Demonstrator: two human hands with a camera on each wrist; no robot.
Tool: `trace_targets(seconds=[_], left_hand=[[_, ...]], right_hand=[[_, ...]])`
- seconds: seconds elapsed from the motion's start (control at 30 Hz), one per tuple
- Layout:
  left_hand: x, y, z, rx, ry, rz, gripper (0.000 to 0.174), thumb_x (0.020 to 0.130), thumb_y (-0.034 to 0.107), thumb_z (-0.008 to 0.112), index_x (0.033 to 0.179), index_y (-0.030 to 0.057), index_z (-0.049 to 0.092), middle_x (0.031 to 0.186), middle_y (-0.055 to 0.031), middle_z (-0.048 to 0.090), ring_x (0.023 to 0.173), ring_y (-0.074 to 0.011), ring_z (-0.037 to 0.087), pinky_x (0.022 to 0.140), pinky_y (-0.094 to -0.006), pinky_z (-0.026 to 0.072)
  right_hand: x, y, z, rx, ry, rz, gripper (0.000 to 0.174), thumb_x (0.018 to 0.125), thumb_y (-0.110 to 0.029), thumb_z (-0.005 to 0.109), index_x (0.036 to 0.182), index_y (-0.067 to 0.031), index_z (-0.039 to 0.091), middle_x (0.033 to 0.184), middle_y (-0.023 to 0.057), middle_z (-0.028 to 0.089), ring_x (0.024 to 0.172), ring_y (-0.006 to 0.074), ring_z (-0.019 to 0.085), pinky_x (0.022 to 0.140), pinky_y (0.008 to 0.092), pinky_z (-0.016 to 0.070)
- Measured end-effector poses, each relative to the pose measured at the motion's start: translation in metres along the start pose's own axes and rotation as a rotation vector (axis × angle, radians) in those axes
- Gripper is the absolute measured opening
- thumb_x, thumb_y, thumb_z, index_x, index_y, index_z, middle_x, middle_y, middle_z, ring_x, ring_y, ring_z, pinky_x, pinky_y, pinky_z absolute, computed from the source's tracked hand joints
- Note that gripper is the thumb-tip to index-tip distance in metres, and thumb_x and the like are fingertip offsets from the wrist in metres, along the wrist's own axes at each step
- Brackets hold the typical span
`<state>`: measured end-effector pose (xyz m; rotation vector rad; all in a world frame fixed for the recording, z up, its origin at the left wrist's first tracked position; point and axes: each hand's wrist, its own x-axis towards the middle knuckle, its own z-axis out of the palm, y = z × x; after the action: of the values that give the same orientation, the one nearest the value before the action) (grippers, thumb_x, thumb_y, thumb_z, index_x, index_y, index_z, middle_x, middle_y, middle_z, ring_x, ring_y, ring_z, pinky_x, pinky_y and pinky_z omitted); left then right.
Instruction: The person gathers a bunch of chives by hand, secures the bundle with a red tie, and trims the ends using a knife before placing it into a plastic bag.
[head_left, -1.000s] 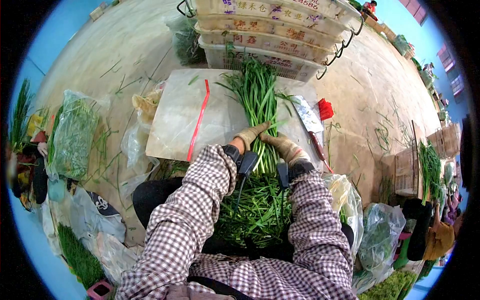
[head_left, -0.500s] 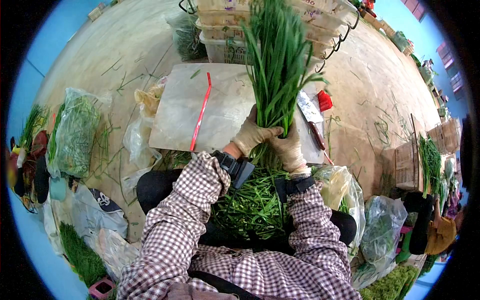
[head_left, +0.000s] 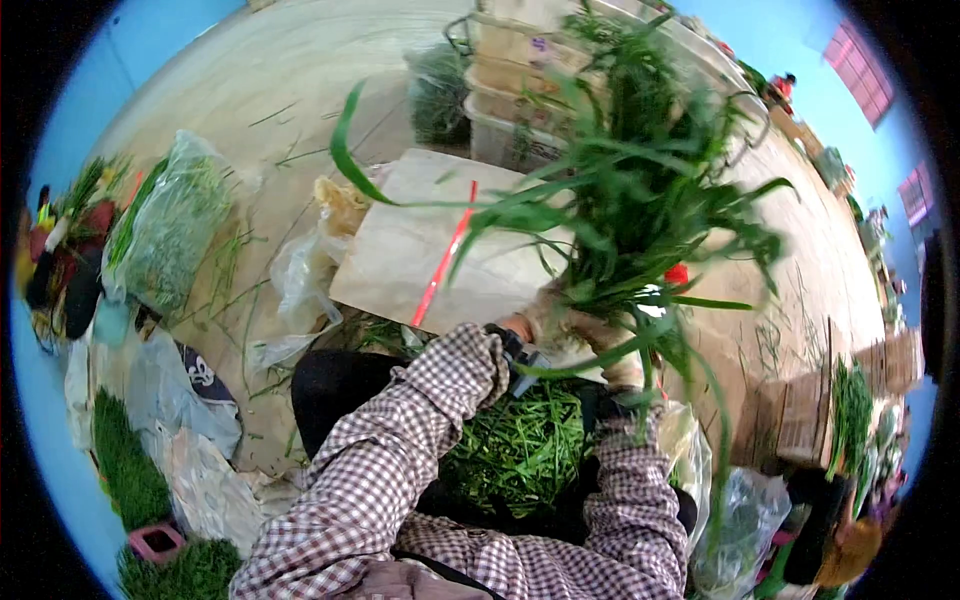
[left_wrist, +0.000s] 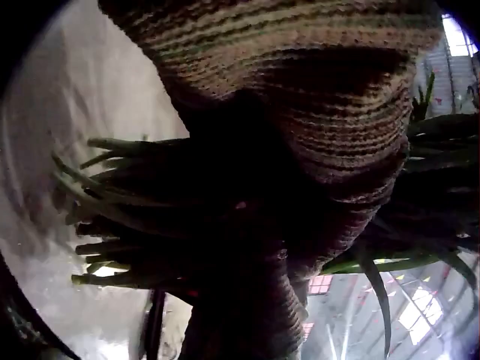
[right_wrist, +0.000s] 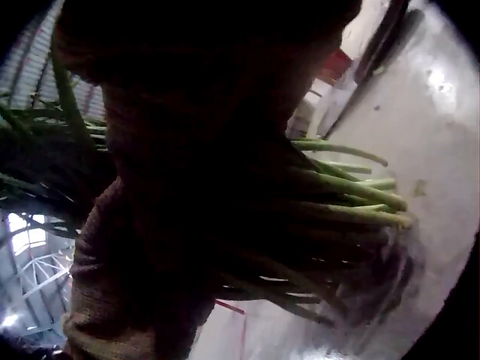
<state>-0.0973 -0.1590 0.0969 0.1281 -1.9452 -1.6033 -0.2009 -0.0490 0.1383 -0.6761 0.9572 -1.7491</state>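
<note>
A thick bunch of long green leafy stalks (head_left: 640, 190) fans out, blurred, above both gloved hands in the head view. The left hand (head_left: 545, 312) and the right hand (head_left: 608, 345) grip its lower part side by side. In the left wrist view the knitted glove of the left hand (left_wrist: 322, 112) wraps the bunch, and cut stalk ends (left_wrist: 112, 195) stick out to the left. The right wrist view shows the right hand (right_wrist: 172, 150) dark around the stalks, with pale ends (right_wrist: 367, 199) pointing right.
A pale board (head_left: 400, 250) with a red strip (head_left: 445, 255) lies on the floor ahead. Stacked crates (head_left: 515, 110) stand behind it. Loose cut greens (head_left: 520, 445) fill the lap area. Bagged greens (head_left: 180, 235) lie at the left; another plastic bag (head_left: 740, 530) is at the lower right.
The bunch has been lifted off the board and its leaves now spread and droop outward. Both hands moved with it, gripping lower stalks. The head view has shifted and tilted.
</note>
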Motion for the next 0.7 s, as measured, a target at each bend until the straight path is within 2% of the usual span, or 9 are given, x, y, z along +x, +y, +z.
trace_targets(seconds=[0.1, 0.17, 0.23, 0.33, 0.37, 0.4, 0.43, 0.63, 0.7], left_hand=[[0.004, 0.020, -0.016, 0.303, 0.235, 0.124, 0.054, 0.083, 0.023, 0.071, 0.129, 0.0029, 0.053, 0.130, -0.0118, 0.056, 0.114, -0.0250, 0.056, 0.102, -0.0365, 0.0418], [0.013, 0.062, -0.037, -0.459, 0.331, -0.023, 0.055, 0.077, 0.015, 0.077, 0.126, 0.0042, 0.056, 0.124, -0.0086, 0.061, 0.111, -0.0206, 0.057, 0.099, -0.0335, 0.0434], [0.008, 0.070, -0.068, -0.510, 0.477, -0.071, 0.055, 0.074, 0.010, 0.078, 0.124, 0.0052, 0.057, 0.119, -0.0060, 0.063, 0.110, -0.0188, 0.057, 0.098, -0.0322, 0.0437], [-0.015, 0.094, -0.108, -0.659, 0.680, -0.178, 0.048, 0.076, 0.008, 0.076, 0.121, 0.0060, 0.059, 0.112, -0.0027, 0.064, 0.103, -0.0192, 0.059, 0.094, -0.0326, 0.0454], [-0.021, 0.089, -0.116, -0.769, 0.749, -0.204, 0.045, 0.078, 0.008, 0.075, 0.119, 0.0058, 0.060, 0.111, -0.0025, 0.064, 0.101, -0.0188, 0.059, 0.092, -0.0321, 0.0463], [-0.028, 0.079, -0.124, -0.880, 0.815, -0.230, 0.041, 0.079, 0.008, 0.073, 0.118, 0.0056, 0.061, 0.110, -0.0023, 0.064, 0.100, -0.0183, 0.060, 0.090, -0.0317, 0.0472], [-0.034, 0.063, -0.132, -0.955, 0.865, -0.266, 0.036, 0.082, 0.010, 0.071, 0.116, 0.0052, 0.061, 0.110, -0.0029, 0.064, 0.097, -0.0167, 0.061, 0.086, -0.0300, 0.0492], [-0.067, -0.047, -0.153, -1.310, 0.979, -0.416, 0.034, 0.086, 0.021, 0.069, 0.116, 0.0062, 0.062, 0.105, -0.0081, 0.066, 0.090, -0.0228, 0.063, 0.079, -0.0358, 0.0525], [-0.071, -0.047, -0.159, -1.199, 0.952, -0.532, 0.036, 0.088, 0.027, 0.067, 0.119, 0.0081, 0.061, 0.109, -0.0091, 0.064, 0.093, -0.0247, 0.062, 0.079, -0.0399, 0.0530]], right_hand=[[0.030, -0.011, -0.001, -0.102, -0.110, 0.014, 0.052, 0.087, -0.016, 0.067, 0.132, -0.0017, 0.046, 0.125, 0.0142, 0.057, 0.108, 0.0211, 0.058, 0.089, 0.0341, 0.0517], [0.055, -0.019, 0.010, -0.350, -0.229, 0.010, 0.049, 0.090, -0.019, 0.065, 0.132, -0.0014, 0.047, 0.124, 0.0150, 0.058, 0.107, 0.0211, 0.059, 0.087, 0.0340, 0.0521], [0.057, -0.056, 0.114, -0.983, -0.296, -0.129, 0.047, 0.091, -0.010, 0.060, 0.134, -0.0001, 0.044, 0.126, 0.0149, 0.055, 0.111, 0.0220, 0.056, 0.090, 0.0321, 0.0509], [0.110, -0.042, 0.148, -0.995, -0.498, 0.101, 0.055, 0.084, -0.014, 0.066, 0.135, -0.0030, 0.046, 0.125, 0.0142, 0.058, 0.110, 0.0223, 0.058, 0.092, 0.0340, 0.0492], [0.127, -0.036, 0.161, -1.017, -0.570, 0.213, 0.058, 0.082, -0.015, 0.068, 0.135, -0.0040, 0.046, 0.125, 0.0140, 0.060, 0.110, 0.0224, 0.059, 0.093, 0.0347, 0.0486], [0.129, -0.046, 0.195, -1.507, -0.626, 0.201, 0.066, 0.076, -0.017, 0.073, 0.135, -0.0050, 0.046, 0.122, 0.0154, 0.062, 0.109, 0.0218, 0.060, 0.092, 0.0337, 0.0485], [0.145, -0.030, 0.197, -1.522, -0.681, 0.173, 0.082, 0.065, -0.021, 0.083, 0.136, -0.0072, 0.045, 0.114, 0.0160, 0.066, 0.103, 0.0227, 0.063, 0.089, 0.0333, 0.0500], [0.220, 0.084, 0.166, -1.738, -0.959, 0.413, 0.099, 0.060, -0.036, 0.084, 0.143, -0.0078, 0.037, 0.131, 0.0187, 0.055, 0.119, 0.0282, 0.055, 0.099, 0.0366, 0.0440], [0.205, 0.062, 0.192, -1.757, -0.908, 0.484, 0.104, 0.060, -0.037, 0.083, 0.145, -0.0076, 0.032, 0.134, 0.0193, 0.052, 0.123, 0.0294, 0.051, 0.101, 0.0370, 0.0422]])
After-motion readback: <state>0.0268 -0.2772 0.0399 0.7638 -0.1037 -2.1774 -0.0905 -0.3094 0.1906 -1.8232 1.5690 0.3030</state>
